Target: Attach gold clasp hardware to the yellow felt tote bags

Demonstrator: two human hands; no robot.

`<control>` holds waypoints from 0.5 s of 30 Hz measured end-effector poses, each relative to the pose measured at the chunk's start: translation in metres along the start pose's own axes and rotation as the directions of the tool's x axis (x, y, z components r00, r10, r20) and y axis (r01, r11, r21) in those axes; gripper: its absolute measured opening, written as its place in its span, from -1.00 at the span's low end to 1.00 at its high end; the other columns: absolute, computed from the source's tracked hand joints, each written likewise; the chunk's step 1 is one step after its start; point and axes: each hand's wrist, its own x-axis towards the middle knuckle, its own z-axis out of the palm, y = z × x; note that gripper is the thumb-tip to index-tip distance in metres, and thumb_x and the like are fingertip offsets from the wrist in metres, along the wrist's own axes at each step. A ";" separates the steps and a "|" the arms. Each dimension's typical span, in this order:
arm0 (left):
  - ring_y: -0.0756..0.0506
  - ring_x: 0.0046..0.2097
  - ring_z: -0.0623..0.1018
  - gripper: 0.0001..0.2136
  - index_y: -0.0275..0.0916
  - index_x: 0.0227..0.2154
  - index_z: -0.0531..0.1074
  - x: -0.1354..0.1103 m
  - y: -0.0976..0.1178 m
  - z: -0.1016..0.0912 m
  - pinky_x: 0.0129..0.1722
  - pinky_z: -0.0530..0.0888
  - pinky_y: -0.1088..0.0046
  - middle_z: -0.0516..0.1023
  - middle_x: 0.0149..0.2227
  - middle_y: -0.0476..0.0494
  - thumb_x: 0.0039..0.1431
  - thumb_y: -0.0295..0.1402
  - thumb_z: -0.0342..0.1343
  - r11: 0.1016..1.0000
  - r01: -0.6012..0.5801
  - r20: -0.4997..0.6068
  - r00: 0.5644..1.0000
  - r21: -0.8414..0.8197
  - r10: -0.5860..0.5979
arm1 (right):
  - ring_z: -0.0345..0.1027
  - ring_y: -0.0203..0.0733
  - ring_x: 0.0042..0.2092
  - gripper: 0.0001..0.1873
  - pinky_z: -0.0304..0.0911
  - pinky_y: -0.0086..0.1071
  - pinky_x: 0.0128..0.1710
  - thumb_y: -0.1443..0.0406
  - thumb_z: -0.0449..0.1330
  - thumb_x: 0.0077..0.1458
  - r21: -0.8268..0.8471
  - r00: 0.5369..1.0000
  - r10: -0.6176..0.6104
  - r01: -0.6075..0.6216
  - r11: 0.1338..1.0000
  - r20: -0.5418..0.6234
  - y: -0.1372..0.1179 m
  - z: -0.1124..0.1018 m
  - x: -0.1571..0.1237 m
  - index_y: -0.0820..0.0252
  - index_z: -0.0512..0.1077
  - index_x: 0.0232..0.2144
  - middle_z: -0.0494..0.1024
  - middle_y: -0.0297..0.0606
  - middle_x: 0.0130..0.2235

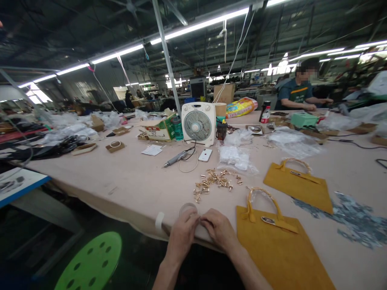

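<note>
At bottom centre, by a tape roll (pixel 187 208), the left hand (pixel 182 235) and right hand (pixel 219 230) are curled, fingertips meeting; what is pinched cannot be told. Fittings (pixel 215 179) lie loose above; a bag (pixel 284 249), handles fitted, is laid right.

From my end the big pinkish table (pixel 121 177) looks like matt cloth. The mustard-yellow flat tote bags (pixel 281 253) read as soft matt felt, the pile of small gold clasps (pixel 216 180) shiny metal, round green stool (pixel 90 262) glossy plastic.
</note>
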 end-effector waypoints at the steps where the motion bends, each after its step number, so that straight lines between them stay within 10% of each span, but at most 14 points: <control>1: -0.19 0.11 0.59 -0.78 -0.11 -0.06 0.54 0.001 -0.001 0.000 0.09 0.61 0.22 0.59 0.08 -0.20 0.43 -0.44 0.01 1.000 -0.014 0.007 1.000 0.009 0.014 | 0.46 -0.13 -0.14 -0.85 0.32 -0.31 -0.07 0.34 0.19 0.35 0.009 1.000 -0.002 0.002 1.000 -0.011 0.001 0.001 -0.001 0.06 0.58 -0.21 0.58 -0.26 -0.22; 15: -0.17 0.10 0.59 -0.79 -0.09 -0.11 0.58 0.010 -0.011 -0.004 0.12 0.58 0.23 0.60 0.07 -0.19 0.41 -0.40 0.04 0.992 -0.053 0.059 0.996 -0.117 0.061 | 0.52 -0.13 -0.17 -0.81 0.37 -0.33 -0.13 0.31 0.18 0.37 -0.035 0.988 -0.134 0.132 0.991 -0.082 -0.003 -0.004 0.000 0.06 0.61 -0.14 0.65 -0.22 -0.23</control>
